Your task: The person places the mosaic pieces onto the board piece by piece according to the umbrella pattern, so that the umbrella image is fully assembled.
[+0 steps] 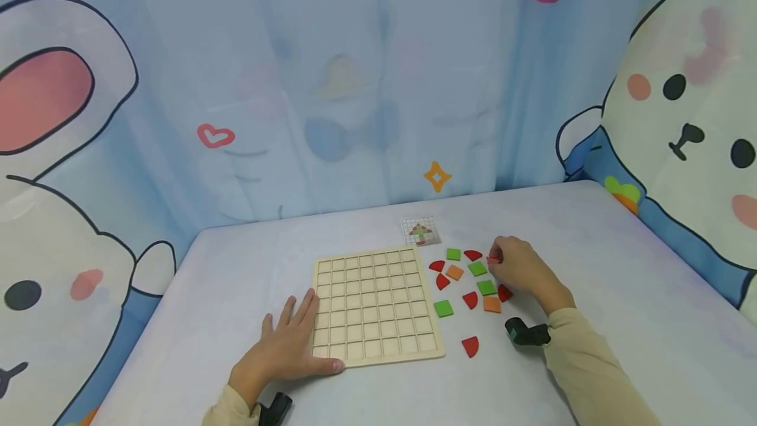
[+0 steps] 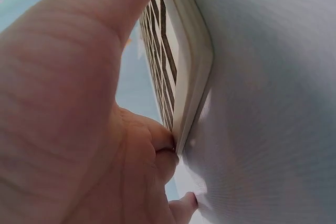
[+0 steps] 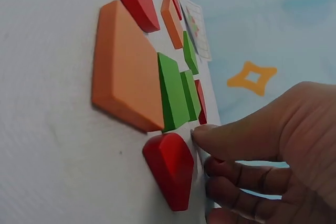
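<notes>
A square wooden grid board (image 1: 371, 307) lies flat on the table. My left hand (image 1: 286, 346) rests along its left edge with fingers spread, the thumb at the near left corner; the left wrist view shows the board's edge (image 2: 191, 72) close to the palm. To the right of the board, my right hand (image 1: 526, 269) pinches a small red piece (image 1: 493, 260) between thumb and fingers, mostly hidden by them. Beside this hand lie a red quarter-round block (image 1: 504, 293), a green square block (image 1: 487, 287) and an orange square block (image 3: 128, 69).
Several more red, green and orange blocks lie scattered right of the board, including a red one (image 1: 470, 346) nearest me. A pattern card (image 1: 420, 231) with a gridded picture lies behind the board. A printed curtain (image 1: 355, 84) hangs along the table's far edge.
</notes>
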The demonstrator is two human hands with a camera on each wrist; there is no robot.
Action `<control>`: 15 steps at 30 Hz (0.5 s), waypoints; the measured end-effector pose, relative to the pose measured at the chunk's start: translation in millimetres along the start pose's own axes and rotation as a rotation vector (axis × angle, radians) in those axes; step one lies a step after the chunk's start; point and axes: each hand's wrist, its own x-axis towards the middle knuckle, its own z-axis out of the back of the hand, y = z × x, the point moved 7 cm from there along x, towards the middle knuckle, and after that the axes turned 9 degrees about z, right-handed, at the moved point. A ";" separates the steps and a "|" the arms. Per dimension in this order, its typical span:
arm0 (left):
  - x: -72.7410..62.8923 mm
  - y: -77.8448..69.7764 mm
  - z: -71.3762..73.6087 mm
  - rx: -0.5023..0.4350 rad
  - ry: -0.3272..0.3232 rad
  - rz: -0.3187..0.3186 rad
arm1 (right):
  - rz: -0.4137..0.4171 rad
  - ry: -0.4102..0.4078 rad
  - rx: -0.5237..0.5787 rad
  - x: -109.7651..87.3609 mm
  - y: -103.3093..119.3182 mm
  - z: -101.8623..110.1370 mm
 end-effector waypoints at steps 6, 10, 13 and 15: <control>2.0 -1.7 2.0 0.006 0.015 -0.001 | -0.004 0.000 0.065 -0.9 0.1 5.1; 2.5 -2.4 2.8 0.002 0.026 0.008 | 0.029 -0.048 0.136 -1.2 4.4 10.5; 3.1 -2.1 2.8 0.003 0.034 0.022 | 0.054 -0.091 0.210 -1.2 9.8 14.5; 3.7 -2.6 3.3 0.001 0.036 0.030 | 0.061 -0.113 0.249 -0.9 15.0 16.8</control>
